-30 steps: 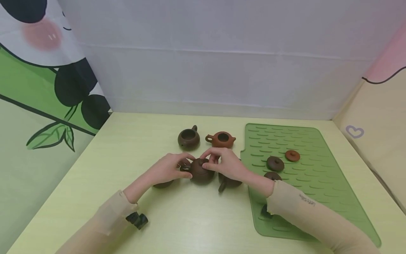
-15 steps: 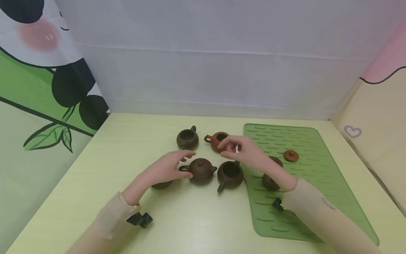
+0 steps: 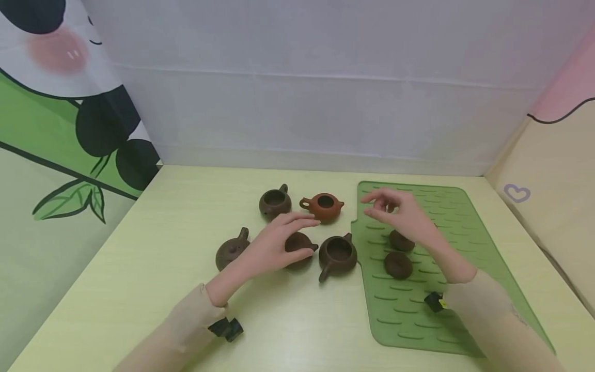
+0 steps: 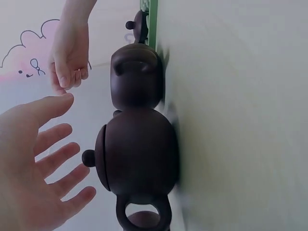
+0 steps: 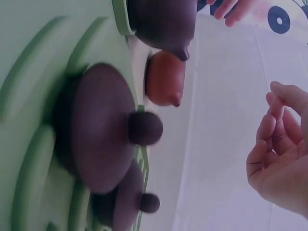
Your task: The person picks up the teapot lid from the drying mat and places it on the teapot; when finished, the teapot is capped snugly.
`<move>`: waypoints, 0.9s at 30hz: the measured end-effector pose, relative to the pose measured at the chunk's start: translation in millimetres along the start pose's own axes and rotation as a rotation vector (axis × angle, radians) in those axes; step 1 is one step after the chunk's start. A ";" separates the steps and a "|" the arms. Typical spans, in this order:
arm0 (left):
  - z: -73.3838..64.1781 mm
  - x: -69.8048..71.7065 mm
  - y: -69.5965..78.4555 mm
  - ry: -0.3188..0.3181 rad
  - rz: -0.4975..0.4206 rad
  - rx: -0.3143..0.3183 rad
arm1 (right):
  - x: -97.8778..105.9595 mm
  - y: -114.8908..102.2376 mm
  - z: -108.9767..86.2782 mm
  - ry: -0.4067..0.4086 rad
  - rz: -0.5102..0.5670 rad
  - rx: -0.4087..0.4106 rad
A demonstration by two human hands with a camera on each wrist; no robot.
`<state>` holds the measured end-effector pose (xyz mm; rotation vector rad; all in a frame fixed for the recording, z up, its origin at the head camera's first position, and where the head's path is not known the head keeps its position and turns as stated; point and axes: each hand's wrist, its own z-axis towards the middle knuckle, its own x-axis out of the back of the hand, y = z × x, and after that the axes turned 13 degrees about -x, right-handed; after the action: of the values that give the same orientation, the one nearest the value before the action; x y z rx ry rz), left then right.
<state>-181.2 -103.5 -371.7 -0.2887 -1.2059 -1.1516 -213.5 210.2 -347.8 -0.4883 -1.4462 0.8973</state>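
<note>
My left hand [image 3: 274,245] hovers spread over a dark brown teapot [image 4: 142,154] with its lid on. In the left wrist view the fingers are apart from the lid knob. My right hand [image 3: 404,214] is raised above the green mat, loosely bent and holding nothing. Below it lie two dark brown teapot lids, the farther lid [image 3: 401,240] and the nearer lid [image 3: 397,265], both knob up in the right wrist view. A lidless dark teapot [image 3: 338,269] stands between the hands. The reddish-brown lid seen earlier is hidden behind the right hand.
Another lidded dark teapot [image 3: 226,253] stands left, partly behind the left hand. Farther back are an uncovered dark teapot [image 3: 275,212] and an uncovered reddish-brown teapot [image 3: 329,213]. The green ridged mat [image 3: 395,325] covers the table's right side. A white cloth [image 3: 297,119] hangs behind.
My right hand has let go of the lid on the middle teapot and moved right, over the mat. My left hand has moved right, off the handle side to over that teapot.
</note>
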 end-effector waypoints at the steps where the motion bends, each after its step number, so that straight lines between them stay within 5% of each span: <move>1: 2.8 -1.0 0.1 -0.001 0.006 -0.014 | 3.1 2.9 -1.3 0.012 0.001 -0.005; 7: 18.7 -6.1 -3.4 -0.083 0.011 -0.056 | 18.1 18.7 -12.9 0.062 0.026 -0.013; 19: 37.4 -16.9 -10.1 -0.264 0.039 -0.012 | 26.9 45.7 -44.9 0.087 0.138 -0.068; 27: 41.4 -19.0 -13.1 -0.301 0.017 -0.017 | 28.0 57.3 -61.5 0.024 -0.034 -0.014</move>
<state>-214.0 -69.7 -376.1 -0.4981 -1.4531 -1.1308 -169.9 280.0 -380.7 -0.4821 -1.4356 0.8517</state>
